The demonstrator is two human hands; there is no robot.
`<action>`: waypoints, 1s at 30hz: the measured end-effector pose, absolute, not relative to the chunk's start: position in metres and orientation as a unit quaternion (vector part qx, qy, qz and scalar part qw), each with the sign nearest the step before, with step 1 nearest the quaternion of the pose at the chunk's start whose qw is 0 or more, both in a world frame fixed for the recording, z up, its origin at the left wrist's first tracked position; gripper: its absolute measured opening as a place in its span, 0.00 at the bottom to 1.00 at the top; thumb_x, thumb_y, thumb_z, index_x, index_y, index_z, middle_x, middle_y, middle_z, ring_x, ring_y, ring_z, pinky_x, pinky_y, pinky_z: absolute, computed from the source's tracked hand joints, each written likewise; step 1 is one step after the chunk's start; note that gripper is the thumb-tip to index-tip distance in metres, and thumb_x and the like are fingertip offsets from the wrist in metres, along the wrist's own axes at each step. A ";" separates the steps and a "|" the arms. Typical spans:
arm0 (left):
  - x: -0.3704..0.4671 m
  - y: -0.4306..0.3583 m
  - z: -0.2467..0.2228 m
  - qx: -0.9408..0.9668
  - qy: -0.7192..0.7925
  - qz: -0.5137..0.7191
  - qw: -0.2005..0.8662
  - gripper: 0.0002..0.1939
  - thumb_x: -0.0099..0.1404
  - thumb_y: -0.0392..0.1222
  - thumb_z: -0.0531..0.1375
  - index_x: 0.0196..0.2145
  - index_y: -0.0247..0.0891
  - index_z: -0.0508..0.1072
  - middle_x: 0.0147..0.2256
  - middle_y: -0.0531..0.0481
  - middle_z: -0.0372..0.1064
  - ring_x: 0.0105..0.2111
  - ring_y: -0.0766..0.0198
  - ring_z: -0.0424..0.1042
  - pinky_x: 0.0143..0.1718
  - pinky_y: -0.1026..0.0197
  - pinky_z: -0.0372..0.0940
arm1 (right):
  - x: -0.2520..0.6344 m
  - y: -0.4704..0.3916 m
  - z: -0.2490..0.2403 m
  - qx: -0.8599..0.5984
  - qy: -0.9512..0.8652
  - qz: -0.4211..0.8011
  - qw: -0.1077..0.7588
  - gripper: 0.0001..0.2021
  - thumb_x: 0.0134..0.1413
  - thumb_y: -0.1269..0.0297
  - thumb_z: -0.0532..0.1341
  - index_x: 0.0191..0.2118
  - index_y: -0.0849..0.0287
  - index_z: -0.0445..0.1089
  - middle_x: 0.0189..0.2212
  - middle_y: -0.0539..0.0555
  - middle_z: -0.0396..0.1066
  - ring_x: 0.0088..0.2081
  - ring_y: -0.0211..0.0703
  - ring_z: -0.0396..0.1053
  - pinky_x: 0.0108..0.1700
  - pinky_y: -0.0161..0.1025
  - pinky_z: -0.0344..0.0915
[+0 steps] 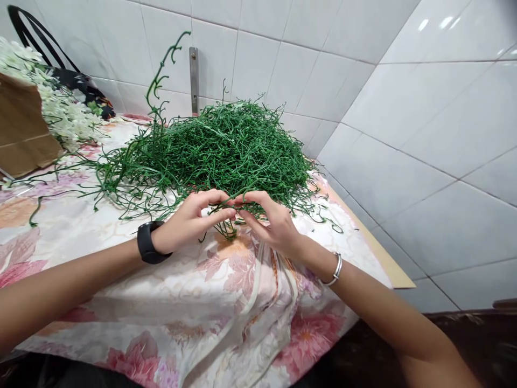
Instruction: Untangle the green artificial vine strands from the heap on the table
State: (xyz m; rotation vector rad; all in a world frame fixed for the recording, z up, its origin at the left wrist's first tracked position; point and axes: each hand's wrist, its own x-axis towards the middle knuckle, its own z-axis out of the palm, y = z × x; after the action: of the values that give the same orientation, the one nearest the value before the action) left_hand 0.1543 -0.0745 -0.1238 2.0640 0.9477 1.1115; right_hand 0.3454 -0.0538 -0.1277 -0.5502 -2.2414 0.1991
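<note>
A large tangled heap of thin green plastic stems [238, 145] lies on the flowered cloth. At its front edge, my left hand [202, 213] and my right hand [272, 218] meet fingertip to fingertip. Each has thumb and forefinger pinched on a green stem piece [228, 230] that hangs between and just below them. The fingertips partly cover that piece, so its exact shape is hard to make out. One long stem [155, 86] rises upright from the left side of the heap.
White artificial flowers [64, 105] and a brown cardboard piece [24, 126] are at the left, with a black-handled bag [81, 83] behind. Tiled walls [436, 118] border the back and right. Loose stems spread left across the flowered cloth [133, 307].
</note>
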 end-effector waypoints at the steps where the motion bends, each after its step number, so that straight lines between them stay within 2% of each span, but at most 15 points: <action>1: 0.154 -0.075 -0.124 0.780 0.359 0.419 0.294 0.09 0.61 0.44 0.55 0.34 0.36 0.70 0.32 0.50 0.67 0.33 0.64 0.65 0.36 0.62 0.59 | 0.345 -0.054 -0.128 -0.211 -0.887 0.082 0.402 0.11 0.55 0.72 0.55 0.45 0.58 0.57 0.41 0.56 0.67 0.43 0.41 0.67 0.44 0.40 0.66; 6: 0.154 -0.075 -0.125 0.794 0.359 0.406 0.275 0.09 0.63 0.44 0.53 0.35 0.37 0.70 0.33 0.50 0.68 0.35 0.63 0.65 0.36 0.61 0.58 | 0.342 -0.054 -0.132 -0.199 -0.880 0.113 0.417 0.12 0.56 0.73 0.53 0.46 0.57 0.55 0.41 0.55 0.66 0.42 0.37 0.68 0.43 0.36 0.67; 11: 0.154 -0.075 -0.125 0.803 0.367 0.386 0.269 0.10 0.63 0.44 0.52 0.36 0.38 0.69 0.34 0.50 0.68 0.36 0.62 0.65 0.36 0.60 0.58 | 0.343 -0.054 -0.133 -0.210 -0.870 0.212 0.392 0.13 0.57 0.75 0.48 0.48 0.57 0.51 0.36 0.54 0.66 0.38 0.35 0.68 0.39 0.35 0.66; 15: 0.154 -0.074 -0.123 0.810 0.371 0.362 0.273 0.10 0.64 0.43 0.52 0.35 0.36 0.69 0.34 0.49 0.67 0.36 0.62 0.64 0.36 0.60 0.57 | 0.343 -0.055 -0.126 -0.229 -0.797 0.429 0.359 0.15 0.54 0.72 0.50 0.47 0.57 0.48 0.27 0.48 0.63 0.30 0.34 0.65 0.31 0.34 0.63; 19: 0.155 -0.074 -0.121 0.830 0.353 0.342 0.264 0.10 0.65 0.42 0.51 0.34 0.35 0.69 0.32 0.50 0.67 0.34 0.63 0.63 0.37 0.61 0.55 | 0.342 -0.055 -0.117 -0.244 -0.672 0.609 0.343 0.20 0.46 0.73 0.53 0.46 0.57 0.50 0.21 0.44 0.60 0.22 0.32 0.58 0.24 0.31 0.54; 25: 0.159 -0.076 -0.122 0.867 0.338 0.316 0.185 0.11 0.66 0.43 0.49 0.33 0.35 0.67 0.29 0.51 0.63 0.30 0.64 0.60 0.35 0.61 0.52 | 0.341 -0.055 -0.110 -0.303 -0.531 0.713 0.344 0.18 0.37 0.74 0.52 0.40 0.59 0.55 0.16 0.42 0.53 0.17 0.28 0.46 0.20 0.30 0.42; 30: 0.160 -0.077 -0.127 0.882 0.324 0.336 0.070 0.10 0.66 0.40 0.48 0.31 0.34 0.65 0.26 0.52 0.61 0.28 0.65 0.60 0.34 0.61 0.51 | 0.341 -0.056 -0.106 -0.310 -0.502 0.733 0.339 0.17 0.38 0.74 0.54 0.40 0.59 0.56 0.15 0.42 0.52 0.17 0.28 0.44 0.20 0.31 0.39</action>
State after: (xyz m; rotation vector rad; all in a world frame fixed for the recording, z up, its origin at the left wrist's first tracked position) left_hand 0.1599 -0.0767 -0.1269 2.6528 0.9741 1.0100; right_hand 0.3409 -0.0562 -0.1064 -0.8068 -1.3075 1.9080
